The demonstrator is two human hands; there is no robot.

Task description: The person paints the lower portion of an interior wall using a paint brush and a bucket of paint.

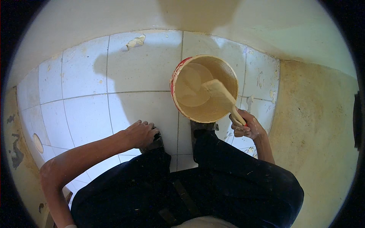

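Observation:
A round bucket (pixel 172 82) with a red band and coated inner walls stands on the tiled floor before me, holding a beige, paint-like liquid (pixel 194 85). My right hand (pixel 247 125) is closed around the handle of a broad, flat brush or spatula (pixel 223 94), which is covered in the same beige stuff; the glare and coating leave its exact kind unclear. Its wide end is over the inside of the bucket, near the right wall. My left hand (pixel 145 134) rests at the front of my left shoe, fingers bent, with no tool visible in it; its fingertips are partly hidden.
A peeled flake (pixel 136 42) lies on white floor tiles (pixel 142 68) near the far wall (pixel 114 17). Smaller scraps dot the tiles at the right, beside a stained, yellowish wall (pixel 308 119). A round drain cover (pixel 38 143) is at the left. My shoes and knees are close to the bucket.

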